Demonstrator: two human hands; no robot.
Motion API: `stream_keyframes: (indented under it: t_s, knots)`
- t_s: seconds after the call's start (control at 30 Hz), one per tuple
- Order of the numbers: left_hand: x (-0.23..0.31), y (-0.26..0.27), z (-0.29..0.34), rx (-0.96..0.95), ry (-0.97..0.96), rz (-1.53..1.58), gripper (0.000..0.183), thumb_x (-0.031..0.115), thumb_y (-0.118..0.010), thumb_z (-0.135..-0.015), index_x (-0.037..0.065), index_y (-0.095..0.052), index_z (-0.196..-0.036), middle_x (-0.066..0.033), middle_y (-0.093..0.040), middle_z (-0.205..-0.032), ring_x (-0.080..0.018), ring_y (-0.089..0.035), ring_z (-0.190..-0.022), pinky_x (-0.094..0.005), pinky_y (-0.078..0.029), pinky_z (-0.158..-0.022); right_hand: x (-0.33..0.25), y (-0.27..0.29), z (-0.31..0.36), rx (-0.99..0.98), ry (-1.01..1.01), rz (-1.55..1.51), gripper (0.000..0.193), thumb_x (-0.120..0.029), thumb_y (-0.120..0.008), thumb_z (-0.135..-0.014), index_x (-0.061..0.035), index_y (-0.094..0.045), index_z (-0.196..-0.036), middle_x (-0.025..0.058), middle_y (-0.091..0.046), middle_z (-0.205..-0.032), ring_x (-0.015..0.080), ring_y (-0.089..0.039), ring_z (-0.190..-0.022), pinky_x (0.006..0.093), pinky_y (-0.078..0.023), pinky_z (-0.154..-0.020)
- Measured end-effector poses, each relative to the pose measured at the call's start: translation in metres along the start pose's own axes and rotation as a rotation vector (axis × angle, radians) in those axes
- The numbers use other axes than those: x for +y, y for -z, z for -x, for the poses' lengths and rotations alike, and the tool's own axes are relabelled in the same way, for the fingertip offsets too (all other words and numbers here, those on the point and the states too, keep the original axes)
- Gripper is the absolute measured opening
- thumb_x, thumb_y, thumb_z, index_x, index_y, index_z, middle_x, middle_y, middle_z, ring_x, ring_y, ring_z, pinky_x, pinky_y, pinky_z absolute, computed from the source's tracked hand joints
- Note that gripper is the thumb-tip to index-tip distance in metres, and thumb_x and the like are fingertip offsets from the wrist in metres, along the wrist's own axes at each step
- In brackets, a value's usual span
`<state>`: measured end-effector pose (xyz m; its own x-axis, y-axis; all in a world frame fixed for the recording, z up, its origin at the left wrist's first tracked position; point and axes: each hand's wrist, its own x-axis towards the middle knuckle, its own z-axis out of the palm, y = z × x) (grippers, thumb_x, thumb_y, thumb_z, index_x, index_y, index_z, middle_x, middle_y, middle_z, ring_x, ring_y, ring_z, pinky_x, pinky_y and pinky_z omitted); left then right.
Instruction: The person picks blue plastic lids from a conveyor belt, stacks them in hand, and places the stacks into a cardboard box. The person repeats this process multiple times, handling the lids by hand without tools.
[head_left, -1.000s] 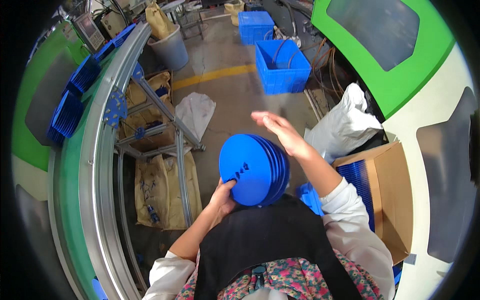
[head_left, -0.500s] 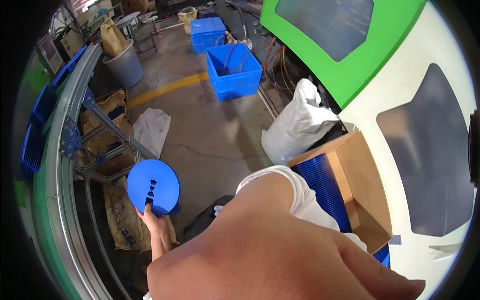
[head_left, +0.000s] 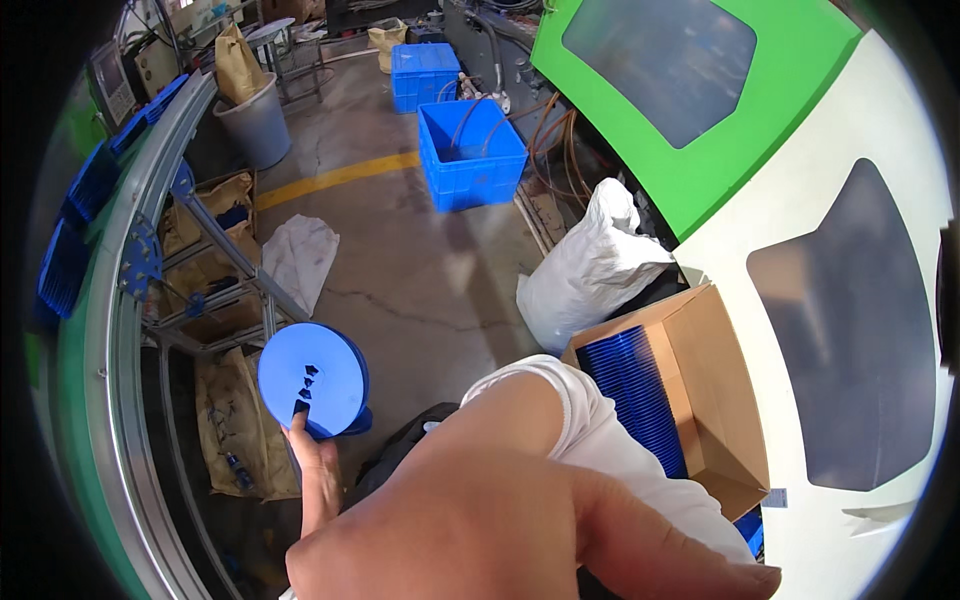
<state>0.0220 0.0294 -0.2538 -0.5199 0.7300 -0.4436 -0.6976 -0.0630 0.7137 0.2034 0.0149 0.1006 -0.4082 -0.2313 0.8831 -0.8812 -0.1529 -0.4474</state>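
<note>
The blue discs (head_left: 284, 372) are being held over the floor (head_left: 420, 262), well apart from the carton (head_left: 705, 375), with their near rim being clasped by the left grip (head_left: 318, 458) and the thumb (head_left: 301, 420) being laid on the top face. The right grip (head_left: 460, 520) is being cropped by the lower edge, so its state cannot be told. Light, stiff, perhaps slippery plastic is apparently being handled; the rim is being judged the safest hold. The top face is being turned up toward the camera, its cut-outs (head_left: 311, 371) being lined up away from the thumb, slightly rightward. No long axis is being offered by the round face.
</note>
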Motion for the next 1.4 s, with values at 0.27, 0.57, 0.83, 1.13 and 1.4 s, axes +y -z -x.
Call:
stream_keyframes:
  t_s: [0.27,0.57,0.83,1.13,1.4]
  knots:
    - [0.019,-0.031,-0.013,-0.210,0.129,0.182,0.048,0.008,-0.059,-0.082,0.007,-0.051,-0.129,-0.0103,-0.060,-0.121,-0.0296,-0.057,-0.114,-0.0496,-0.045,-0.102,0.019,-0.009,-0.008,-0.063,-0.010,-0.009,0.042,-0.034,-0.040,-0.104,-0.0020,-0.066,-0.101,0.0188,-0.068,-0.104,0.0313,-0.066,-0.085,0.0392,-0.050,-0.075]
    - [0.090,-0.139,0.034,-0.415,0.101,0.446,0.068,-0.003,-0.060,-0.083,0.022,-0.039,-0.142,-0.0089,-0.047,-0.137,-0.0279,-0.048,-0.125,-0.0463,-0.042,-0.106,-0.021,0.040,0.079,0.591,-0.502,0.549,0.041,-0.033,-0.056,-0.098,0.0005,-0.058,-0.122,0.0078,-0.063,-0.086,0.0189,-0.063,-0.076,0.0313,-0.050,-0.067]
    - [0.114,-0.208,0.094,-0.346,-0.436,0.347,0.066,-0.005,-0.057,-0.084,0.016,-0.038,-0.143,-0.0070,-0.048,-0.136,-0.0245,-0.047,-0.126,-0.0433,-0.036,-0.110,0.019,0.111,0.149,1.056,-0.552,1.392,0.088,-0.032,-0.073,-0.085,-0.0044,-0.022,-0.152,0.0229,-0.031,-0.150,0.0396,-0.032,-0.139,0.0468,-0.027,-0.113]
    - [0.129,-0.190,0.117,-0.740,0.052,0.435,0.044,0.015,-0.054,-0.097,0.014,-0.041,-0.140,-0.0164,-0.050,-0.137,-0.0291,-0.055,-0.121,-0.0426,-0.051,-0.099,0.013,0.061,0.122,0.118,-0.201,1.581,0.058,-0.063,-0.039,-0.095,-0.0293,-0.049,-0.141,0.0065,-0.049,-0.145,0.0277,-0.035,-0.142,0.0529,-0.011,-0.117]
    - [0.128,-0.191,0.106,-0.646,-0.266,0.160,0.050,0.025,-0.058,-0.097,0.009,-0.041,-0.142,-0.0195,-0.056,-0.131,-0.0301,-0.062,-0.113,-0.0397,-0.054,-0.094,0.030,0.119,0.128,0.940,-0.499,1.702,0.073,-0.024,-0.070,-0.086,-0.0090,-0.035,-0.149,0.0174,-0.034,-0.154,0.0412,-0.015,-0.147,0.0554,-0.007,-0.116]
